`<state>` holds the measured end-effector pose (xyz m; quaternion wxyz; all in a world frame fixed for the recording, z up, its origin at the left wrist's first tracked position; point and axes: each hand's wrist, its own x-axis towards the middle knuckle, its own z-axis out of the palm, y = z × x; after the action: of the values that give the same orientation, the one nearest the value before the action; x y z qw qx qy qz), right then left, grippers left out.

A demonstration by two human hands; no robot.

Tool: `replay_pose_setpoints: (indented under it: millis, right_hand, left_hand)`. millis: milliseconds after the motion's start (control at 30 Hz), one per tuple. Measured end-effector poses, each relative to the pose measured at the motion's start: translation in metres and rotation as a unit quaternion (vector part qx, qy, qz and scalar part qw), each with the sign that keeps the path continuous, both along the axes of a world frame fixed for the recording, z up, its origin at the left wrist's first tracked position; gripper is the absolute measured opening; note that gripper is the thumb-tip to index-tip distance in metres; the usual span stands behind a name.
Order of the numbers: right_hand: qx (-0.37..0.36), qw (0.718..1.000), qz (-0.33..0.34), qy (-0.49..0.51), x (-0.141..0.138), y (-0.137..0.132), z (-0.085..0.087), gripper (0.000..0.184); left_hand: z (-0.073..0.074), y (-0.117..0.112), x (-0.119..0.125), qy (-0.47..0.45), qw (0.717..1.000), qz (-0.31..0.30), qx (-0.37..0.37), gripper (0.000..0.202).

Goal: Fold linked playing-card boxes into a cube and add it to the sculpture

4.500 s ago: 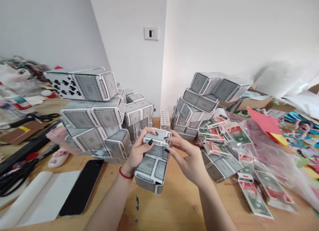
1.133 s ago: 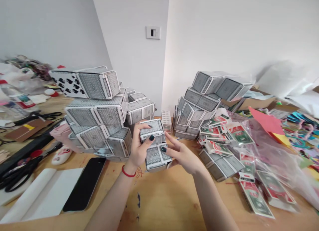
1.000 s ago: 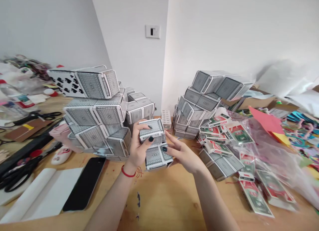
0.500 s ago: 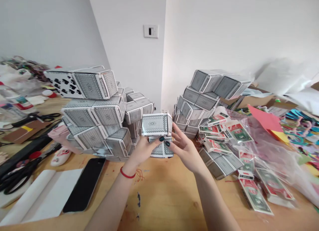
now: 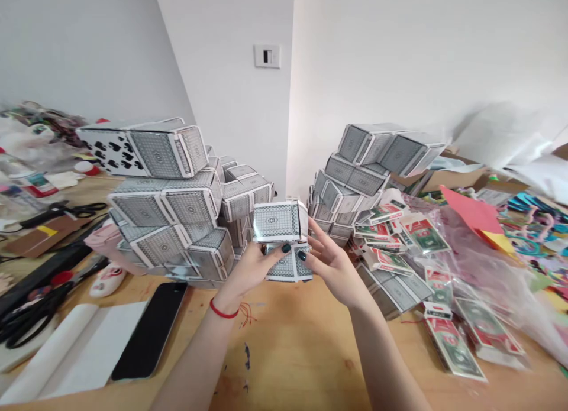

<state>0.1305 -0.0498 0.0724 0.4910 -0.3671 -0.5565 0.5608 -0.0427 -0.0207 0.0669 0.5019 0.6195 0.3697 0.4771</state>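
Seeming light but crushable, the card block (image 5: 273, 223) is gripped by the left hand (image 5: 252, 268) and touched by the loosely spread right hand (image 5: 335, 268). Edges are best held.

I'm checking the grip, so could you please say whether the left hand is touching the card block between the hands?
Touching: the head view shows the left hand holding the card block, its thumb across the front.

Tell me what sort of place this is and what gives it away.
Probably a craft worktable, at home or in a small studio: a card-covered block is in the left hand, black scissors lie on the left, and red paper sits among colourful scraps.
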Motion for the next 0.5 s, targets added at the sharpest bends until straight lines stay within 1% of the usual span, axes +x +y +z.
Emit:
replay_pose_setpoints:
  millis: [133, 200, 300, 433, 500]
  right_hand:
    - [0.027, 0.996, -0.074, -0.039, -0.0023, 0.0043, -0.0069, 0.078]
    - [0.035, 0.994, -0.090, -0.047, -0.0027, 0.0059, -0.0091, 0.079]
    - [0.047, 0.995, -0.073, -0.043, -0.0020, 0.0062, -0.0092, 0.079]
    - [0.060, 0.996, -0.046, -0.043, -0.0012, 0.0053, -0.0080, 0.076]
    - [0.068, 0.996, -0.039, -0.044, -0.0018, 0.0052, -0.0088, 0.074]
  left_hand:
    - [-0.0028, 0.0001, -0.0024, -0.008, 0.999, -0.033, -0.006, 0.046]
    - [-0.0045, 0.0000, -0.0027, -0.001, 0.999, -0.041, -0.009, 0.044]
    - [-0.0052, 0.0002, -0.0025, 0.004, 0.999, -0.042, -0.018, 0.040]
    - [-0.0033, 0.0011, -0.0020, -0.013, 0.998, -0.036, -0.042, 0.041]
    - [-0.0026, 0.0009, -0.0006, -0.013, 0.999, -0.034, -0.040, 0.040]
